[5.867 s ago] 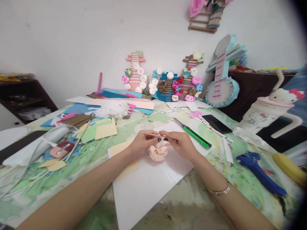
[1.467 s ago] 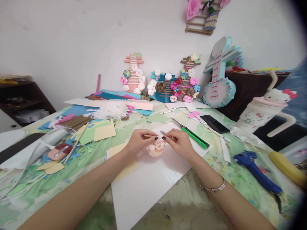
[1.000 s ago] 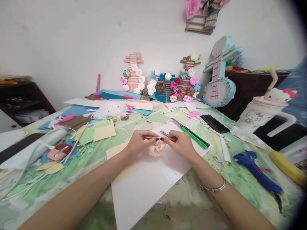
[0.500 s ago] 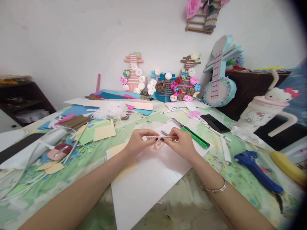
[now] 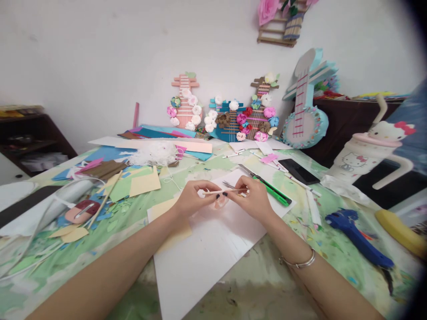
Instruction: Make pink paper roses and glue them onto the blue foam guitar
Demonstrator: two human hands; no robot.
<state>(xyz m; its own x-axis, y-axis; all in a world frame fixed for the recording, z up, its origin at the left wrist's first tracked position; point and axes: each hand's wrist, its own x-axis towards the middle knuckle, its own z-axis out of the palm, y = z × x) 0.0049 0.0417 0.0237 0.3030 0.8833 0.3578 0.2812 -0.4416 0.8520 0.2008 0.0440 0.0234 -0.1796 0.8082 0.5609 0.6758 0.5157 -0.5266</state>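
Note:
A thin pale stick [image 5: 213, 192] is pinched between the fingertips of both my hands, lying nearly level. My left hand [image 5: 195, 195] grips its left part and my right hand [image 5: 251, 197] its right part, with the thumbs close together in the middle. Just below the stick, partly hidden by my thumbs, is a small clear round container with peach-coloured pieces [image 5: 220, 203]. Under my hands lies a white sheet [image 5: 200, 271]. Scissor tips [image 5: 227, 184] show behind the stick. A green utility knife [image 5: 271, 190] rests right of my right hand.
A blue glue gun [image 5: 358, 240], a black phone [image 5: 299, 171] and a white cup [image 5: 365, 155] stand or lie on the right. Paper scraps [image 5: 145, 184] and white string [image 5: 153, 154] cover the left. Decorated paper guitars [image 5: 230, 122] lean against the wall.
The stick's left end has turned slightly, so the stick now tilts a little. My fingers have shifted only slightly; everything else looks the same.

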